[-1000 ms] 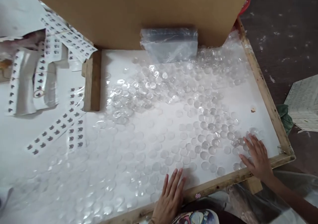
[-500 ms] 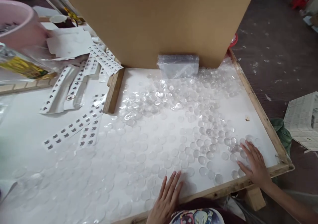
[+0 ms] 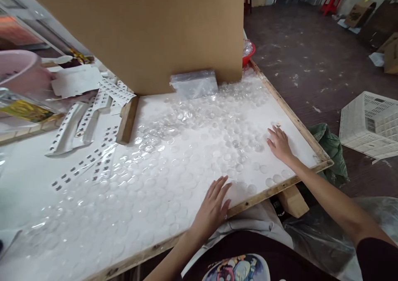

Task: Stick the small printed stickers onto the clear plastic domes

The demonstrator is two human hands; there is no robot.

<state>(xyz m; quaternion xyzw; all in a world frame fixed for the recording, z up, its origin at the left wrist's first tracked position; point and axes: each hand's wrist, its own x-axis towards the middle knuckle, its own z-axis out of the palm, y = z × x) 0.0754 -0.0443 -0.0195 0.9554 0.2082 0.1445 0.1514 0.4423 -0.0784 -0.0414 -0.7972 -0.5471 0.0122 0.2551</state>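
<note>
- Left hand [image 3: 213, 202] and right hand [image 3: 280, 145]: fingers loosely spread, pinching nothing visible; palm contact is hidden.
- Clear, round, plastic-looking discs [image 3: 239, 167] lie between and beyond them; an abrupt sweep could pile or scatter these.
- Farther out, glare blurs disc edges; a tall brown cardboard panel [image 3: 155, 32] is cut off above.

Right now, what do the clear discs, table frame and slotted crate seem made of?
Clear discs: glossy, see-through; plastic or glass, can't tell which.
Table frame: likely bare wood, dull brown, dark-spotted.
Slotted crate: probably plastic, matt white, evenly perforated.
</note>
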